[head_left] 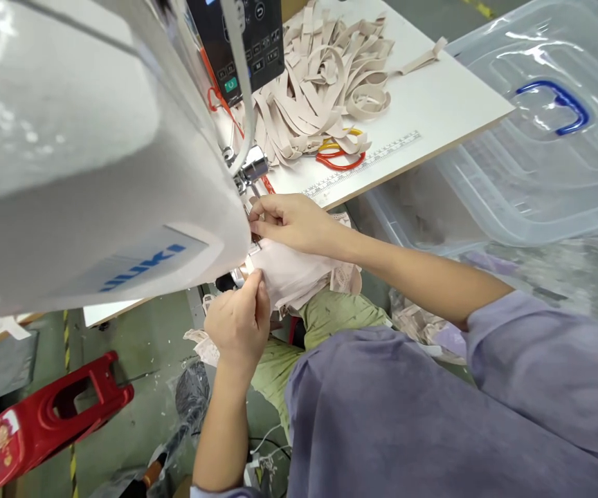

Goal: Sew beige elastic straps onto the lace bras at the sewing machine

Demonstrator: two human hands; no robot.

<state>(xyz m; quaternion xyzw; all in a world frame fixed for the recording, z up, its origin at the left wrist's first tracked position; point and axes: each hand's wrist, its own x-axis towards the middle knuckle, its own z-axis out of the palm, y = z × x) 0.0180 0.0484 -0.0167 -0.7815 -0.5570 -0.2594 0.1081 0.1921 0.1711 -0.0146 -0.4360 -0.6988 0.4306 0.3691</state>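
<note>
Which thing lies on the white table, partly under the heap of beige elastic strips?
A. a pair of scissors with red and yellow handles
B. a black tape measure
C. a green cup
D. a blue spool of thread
A: the scissors show red and yellow handle loops at the near edge of the heap of beige elastic strips, on the white table beside its printed ruler.

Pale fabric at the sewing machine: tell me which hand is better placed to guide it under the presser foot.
Probably the right hand: it rests on the pale fabric with its fingertips just below the presser foot. The left hand pinches the fabric's nearer edge, farther from the foot.
</note>
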